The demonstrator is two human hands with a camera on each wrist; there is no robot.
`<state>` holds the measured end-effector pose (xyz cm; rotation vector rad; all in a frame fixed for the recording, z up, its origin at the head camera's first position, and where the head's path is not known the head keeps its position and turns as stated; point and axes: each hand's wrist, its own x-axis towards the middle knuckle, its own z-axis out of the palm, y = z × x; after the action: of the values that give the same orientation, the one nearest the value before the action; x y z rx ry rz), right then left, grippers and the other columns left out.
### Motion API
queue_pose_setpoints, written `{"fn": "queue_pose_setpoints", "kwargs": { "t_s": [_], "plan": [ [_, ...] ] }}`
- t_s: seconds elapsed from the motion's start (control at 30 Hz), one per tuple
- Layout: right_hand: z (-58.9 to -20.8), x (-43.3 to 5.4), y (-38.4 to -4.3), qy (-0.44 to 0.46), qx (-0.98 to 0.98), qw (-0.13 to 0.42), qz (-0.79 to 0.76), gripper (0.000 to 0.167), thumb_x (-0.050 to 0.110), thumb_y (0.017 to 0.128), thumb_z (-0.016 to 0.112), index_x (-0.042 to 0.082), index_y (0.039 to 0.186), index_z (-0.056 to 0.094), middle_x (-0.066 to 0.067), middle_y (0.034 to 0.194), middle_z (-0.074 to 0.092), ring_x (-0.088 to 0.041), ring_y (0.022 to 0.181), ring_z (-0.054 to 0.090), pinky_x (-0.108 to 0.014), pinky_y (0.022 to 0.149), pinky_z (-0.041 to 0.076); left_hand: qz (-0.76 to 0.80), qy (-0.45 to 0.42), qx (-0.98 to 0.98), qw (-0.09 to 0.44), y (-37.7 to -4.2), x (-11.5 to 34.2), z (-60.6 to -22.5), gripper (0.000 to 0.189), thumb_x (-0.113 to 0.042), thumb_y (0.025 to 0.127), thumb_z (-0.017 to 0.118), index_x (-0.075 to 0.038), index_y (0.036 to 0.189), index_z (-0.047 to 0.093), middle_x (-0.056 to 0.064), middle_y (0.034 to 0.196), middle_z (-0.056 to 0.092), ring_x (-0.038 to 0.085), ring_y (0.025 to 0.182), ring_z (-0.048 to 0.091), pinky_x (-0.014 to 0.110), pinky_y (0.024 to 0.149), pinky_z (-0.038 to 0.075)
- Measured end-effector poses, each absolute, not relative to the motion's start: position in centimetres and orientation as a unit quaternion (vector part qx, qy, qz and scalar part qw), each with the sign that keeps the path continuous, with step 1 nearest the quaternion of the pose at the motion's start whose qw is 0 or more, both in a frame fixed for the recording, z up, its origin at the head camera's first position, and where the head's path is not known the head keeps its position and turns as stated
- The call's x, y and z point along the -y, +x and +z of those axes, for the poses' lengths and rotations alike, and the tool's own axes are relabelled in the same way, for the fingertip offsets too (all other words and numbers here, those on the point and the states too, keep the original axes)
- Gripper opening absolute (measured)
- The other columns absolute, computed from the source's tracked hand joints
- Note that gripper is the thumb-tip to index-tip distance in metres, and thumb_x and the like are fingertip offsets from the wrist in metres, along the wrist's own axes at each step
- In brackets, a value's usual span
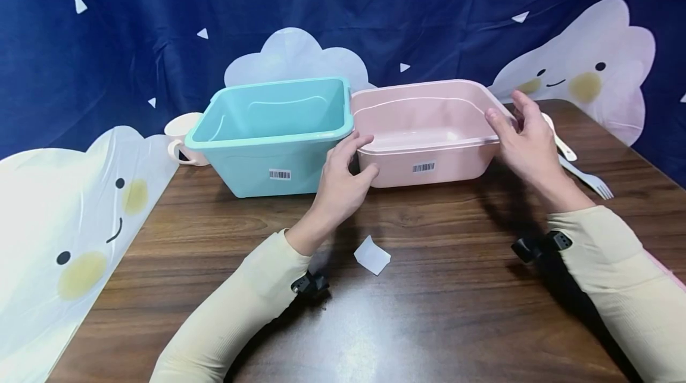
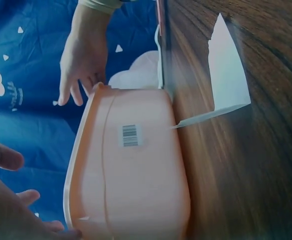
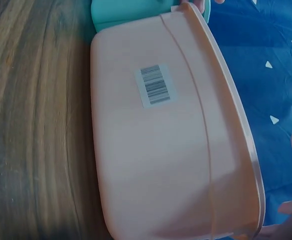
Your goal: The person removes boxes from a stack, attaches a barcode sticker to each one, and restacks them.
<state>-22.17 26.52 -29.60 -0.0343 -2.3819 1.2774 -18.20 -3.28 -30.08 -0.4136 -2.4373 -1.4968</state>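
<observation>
A pink plastic bin (image 1: 455,167) with a barcode sticker stands on the wooden table, right beside a teal bin (image 1: 246,165). My left hand (image 1: 343,180) is at the pink bin's front left corner, fingers spread and fingertips right by the rim where the bins meet. At the opposite end, my right hand (image 1: 530,145) reaches over the right rim with loosely bent, parted fingers. In the left wrist view the pink bin (image 2: 146,175) shows its barcoded side, with the right hand (image 2: 86,60) at its far rim. Both bins look empty inside in the head view.
A scrap of white paper (image 1: 372,256) lies in front of the pink bin. Left of the teal bin stands a pale mug (image 1: 182,127). A white spoon (image 1: 561,143) and a fork (image 1: 589,180) lie by the right hand. Behind the table hangs a blue curtain (image 1: 418,13).
</observation>
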Motion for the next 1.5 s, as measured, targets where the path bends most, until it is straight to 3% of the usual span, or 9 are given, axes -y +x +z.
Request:
{"fn": "queue_pose_setpoints", "kwargs": {
  "t_s": [0.33,0.67,0.77,0.97,1.2,1.5],
  "plan": [
    [-29.6,-26.6,-22.5,-0.057,0.846,0.228,0.478,0.07,0.045,0.101,0.054,0.009,0.157,0.033,-0.019,0.158,0.04,-0.033,0.145,0.042,-0.038,0.122,0.032,-0.531,-0.131,0.826,0.136,-18.8,3.7,-30.1,0.048,-0.007,0.087,0.064,-0.012,0.134,0.064,0.003,0.141,0.061,0.026,0.124,0.051,0.035,0.109,0.045],
    [-29.4,-27.5,-22.5,-0.095,0.85,0.245,0.457,0.067,0.046,0.101,0.052,0.009,0.155,0.037,-0.019,0.154,0.046,-0.029,0.143,0.045,-0.033,0.12,0.034,-0.567,-0.144,0.801,0.124,-19.6,3.3,-30.4,0.046,-0.004,0.088,0.063,-0.01,0.134,0.065,0.006,0.142,0.06,0.02,0.134,0.052,0.03,0.113,0.044],
    [-29.5,-27.7,-22.7,-0.096,0.85,0.242,0.458,0.068,0.046,0.101,0.052,0.009,0.155,0.037,-0.02,0.155,0.045,-0.029,0.143,0.045,-0.034,0.121,0.033,-0.564,-0.149,0.802,0.128,-19.7,3.1,-30.7,0.048,-0.003,0.088,0.063,-0.008,0.136,0.063,0.007,0.149,0.055,0.023,0.141,0.047,0.035,0.116,0.041],
    [-29.8,-28.0,-23.1,-0.079,0.862,0.195,0.462,0.076,0.051,0.101,0.047,0.006,0.159,0.027,-0.024,0.157,0.039,-0.036,0.143,0.039,-0.044,0.123,0.027,-0.524,-0.151,0.832,0.1,-19.6,2.7,-30.8,0.062,-0.011,0.087,0.062,-0.012,0.148,0.05,0.012,0.165,0.03,0.03,0.152,0.029,0.048,0.122,0.029],
    [-30.3,-28.1,-23.4,-0.048,0.864,0.168,0.473,0.079,0.052,0.102,0.046,0.003,0.159,0.022,-0.028,0.157,0.035,-0.04,0.141,0.037,-0.048,0.124,0.024,-0.529,-0.137,0.834,0.076,-19.8,2.3,-30.9,0.069,-0.011,0.088,0.061,-0.012,0.154,0.041,0.01,0.168,0.022,0.022,0.155,0.021,0.041,0.125,0.024],
    [-30.4,-28.5,-23.7,-0.058,0.859,0.152,0.485,0.081,0.056,0.101,0.046,0.006,0.16,0.022,-0.023,0.16,0.034,-0.027,0.142,0.038,-0.041,0.124,0.026,-0.549,-0.138,0.821,0.075,-20.2,2.1,-31.3,0.071,-0.006,0.089,0.06,-0.007,0.156,0.036,0.011,0.168,0.019,0.022,0.152,0.031,0.034,0.122,0.031]
  ]
}}
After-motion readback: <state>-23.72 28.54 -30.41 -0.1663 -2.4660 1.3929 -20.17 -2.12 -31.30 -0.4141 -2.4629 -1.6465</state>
